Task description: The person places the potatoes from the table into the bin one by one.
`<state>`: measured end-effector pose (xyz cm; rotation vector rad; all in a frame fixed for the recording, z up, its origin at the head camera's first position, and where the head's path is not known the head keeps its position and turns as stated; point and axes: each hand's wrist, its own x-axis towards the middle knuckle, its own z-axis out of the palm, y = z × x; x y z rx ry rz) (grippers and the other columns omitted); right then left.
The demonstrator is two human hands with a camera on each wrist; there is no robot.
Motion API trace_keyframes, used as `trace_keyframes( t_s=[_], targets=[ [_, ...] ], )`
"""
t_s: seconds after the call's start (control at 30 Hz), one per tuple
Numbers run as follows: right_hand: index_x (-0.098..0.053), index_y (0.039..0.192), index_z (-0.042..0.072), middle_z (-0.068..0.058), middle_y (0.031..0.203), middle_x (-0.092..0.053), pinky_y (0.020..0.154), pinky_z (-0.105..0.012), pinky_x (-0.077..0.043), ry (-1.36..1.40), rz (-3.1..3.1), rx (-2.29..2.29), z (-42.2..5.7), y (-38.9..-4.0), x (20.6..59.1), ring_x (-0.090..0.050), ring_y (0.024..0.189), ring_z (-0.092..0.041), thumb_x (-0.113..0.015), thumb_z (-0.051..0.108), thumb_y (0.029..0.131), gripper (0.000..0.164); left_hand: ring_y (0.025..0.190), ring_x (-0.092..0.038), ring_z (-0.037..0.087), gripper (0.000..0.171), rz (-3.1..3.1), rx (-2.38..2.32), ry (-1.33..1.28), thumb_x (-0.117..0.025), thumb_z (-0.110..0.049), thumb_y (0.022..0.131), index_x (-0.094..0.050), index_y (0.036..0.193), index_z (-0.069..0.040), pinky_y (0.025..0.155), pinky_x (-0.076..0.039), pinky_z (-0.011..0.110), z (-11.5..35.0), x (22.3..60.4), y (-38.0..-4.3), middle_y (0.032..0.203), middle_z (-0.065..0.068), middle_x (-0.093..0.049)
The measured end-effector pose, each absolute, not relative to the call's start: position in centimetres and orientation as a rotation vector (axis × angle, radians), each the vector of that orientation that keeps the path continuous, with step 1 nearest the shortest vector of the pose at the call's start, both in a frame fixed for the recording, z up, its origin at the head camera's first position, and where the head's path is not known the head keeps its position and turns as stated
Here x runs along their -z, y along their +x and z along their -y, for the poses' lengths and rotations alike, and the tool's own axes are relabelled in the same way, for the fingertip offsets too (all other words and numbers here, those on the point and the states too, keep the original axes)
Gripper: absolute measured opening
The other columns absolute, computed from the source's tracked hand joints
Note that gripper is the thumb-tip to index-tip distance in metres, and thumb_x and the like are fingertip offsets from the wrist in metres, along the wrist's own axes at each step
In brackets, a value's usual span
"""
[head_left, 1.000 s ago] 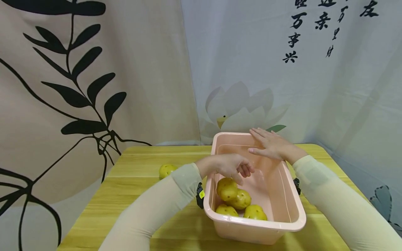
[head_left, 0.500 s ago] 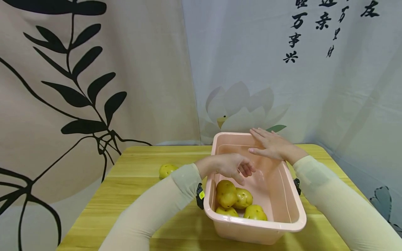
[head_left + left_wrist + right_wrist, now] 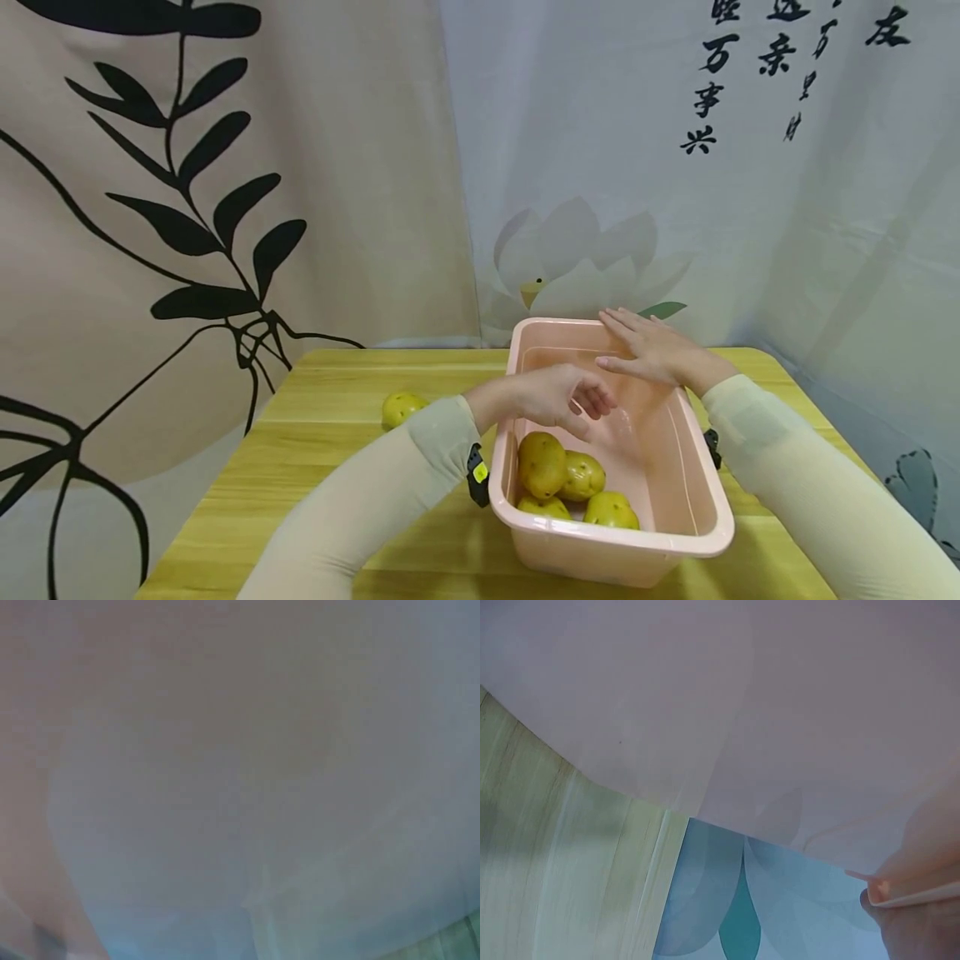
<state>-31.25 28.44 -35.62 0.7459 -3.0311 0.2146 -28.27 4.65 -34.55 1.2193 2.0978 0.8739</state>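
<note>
A pale pink plastic basin [image 3: 615,542] holds several yellow potatoes [image 3: 542,463] heaped at its near left end. Above them, inside the rim, hovers my left hand [image 3: 551,398], its fingers loosely bent with nothing in them. My right hand [image 3: 652,348] rests on the basin's far right corner. Its fingers lie straight across the rim and the thumb points inward. In the right wrist view, part of that hand [image 3: 922,930] shows against the rim at the lower right. The basin's blurred wall [image 3: 225,787] fills most of the left wrist view.
The basin stands on a wood-grain table [image 3: 352,467]. One more potato [image 3: 402,409] lies on the table to the left, partly behind my left sleeve [image 3: 375,508]. A printed cloth curtain [image 3: 360,167] hangs behind the table's far edge.
The uppermost potato has settled slightly lower on the heap, nearer the basin's front. My left hand has shifted a little to the right, its fingers somewhat looser. The right hand stays on the rim.
</note>
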Motion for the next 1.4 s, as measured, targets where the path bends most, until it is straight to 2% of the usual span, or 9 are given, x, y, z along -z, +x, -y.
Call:
trace_keyframes(
  t_s=[0.3, 0.6, 0.8, 0.93, 1.1, 1.27, 1.4],
  targets=[
    [-0.014, 0.155, 0.01, -0.015, 0.159, -0.014, 0.112, -0.061, -0.008, 0.759, 3.017, -0.216, -28.5, -31.4, 35.8, -0.01, 0.145, -0.035, -0.04, 0.068, 0.092, 0.089, 0.101, -0.061, 0.01, 0.043, -2.094, -0.971, 1.28, -0.075, -0.001, 0.081, -0.059, 0.121, -0.004, 0.09, -0.049, 0.022, -4.0, 33.8, -27.8, 0.113, -0.001, -0.063],
    [-0.015, 0.155, 0.01, -0.017, 0.158, -0.015, 0.111, -0.062, -0.009, 0.755, 3.014, -0.246, -28.4, -31.1, 35.6, -0.011, 0.144, -0.037, -0.044, 0.065, 0.092, 0.088, 0.104, -0.061, 0.01, 0.044, -2.118, -0.955, 1.292, -0.075, -0.007, 0.083, -0.058, 0.124, -0.003, 0.093, -0.049, 0.028, -2.9, 32.8, -27.0, 0.119, 0.004, -0.063],
    [-0.013, 0.155, 0.012, -0.014, 0.159, -0.013, 0.112, -0.06, -0.007, 0.736, 3.039, -0.244, -28.6, -31.2, 35.7, -0.008, 0.145, -0.035, -0.04, 0.068, 0.092, 0.089, 0.105, -0.06, 0.009, 0.047, -2.147, -0.941, 1.298, -0.074, -0.008, 0.084, -0.057, 0.128, -0.004, 0.092, -0.048, 0.024, -2.0, 32.2, -26.4, 0.122, 0.004, -0.063],
    [-0.013, 0.155, 0.012, -0.014, 0.159, -0.012, 0.112, -0.06, -0.006, 0.736, 3.043, -0.249, -28.5, -31.3, 35.7, -0.007, 0.145, -0.036, -0.037, 0.067, 0.093, 0.087, 0.108, -0.06, 0.008, 0.05, -2.144, -0.97, 1.298, -0.074, -0.011, 0.085, -0.057, 0.131, -0.006, 0.094, -0.048, 0.027, -1.1, 31.7, -26.0, 0.124, 0.002, -0.063],
    [-0.015, 0.155, 0.011, -0.014, 0.159, -0.014, 0.112, -0.061, -0.007, 0.743, 3.035, -0.256, -28.2, -31.3, 35.6, -0.008, 0.145, -0.036, -0.037, 0.066, 0.093, 0.086, 0.11, -0.059, 0.011, 0.05, -2.145, -1.02, 1.276, -0.074, -0.012, 0.085, -0.056, 0.132, -0.008, 0.095, -0.047, 0.028, 0.4, 31.2, -25.5, 0.121, -0.002, -0.062],
    [-0.016, 0.155, 0.012, -0.012, 0.16, -0.013, 0.112, -0.06, -0.007, 0.714, 3.04, -0.289, -28.3, -31.4, 35.5, -0.008, 0.145, -0.035, -0.038, 0.067, 0.093, 0.085, 0.112, -0.059, 0.016, 0.051, -2.173, -1.058, 1.284, -0.073, -0.013, 0.086, -0.055, 0.133, -0.007, 0.094, -0.048, 0.027, 2.4, 30.6, -25.3, 0.122, 0.002, -0.062],
    [-0.019, 0.154, 0.012, -0.013, 0.159, -0.013, 0.112, -0.061, -0.007, 0.734, 3.041, -0.381, -28.4, -31.4, 35.2, -0.006, 0.145, -0.036, -0.037, 0.064, 0.095, 0.081, 0.112, -0.059, 0.022, 0.05, -2.205, -1.138, 1.243, -0.073, -0.011, 0.085, -0.056, 0.132, -0.007, 0.094, -0.048, 0.03, 4.4, 30.4, -25.4, 0.12, 0.003, -0.063]
  ],
)
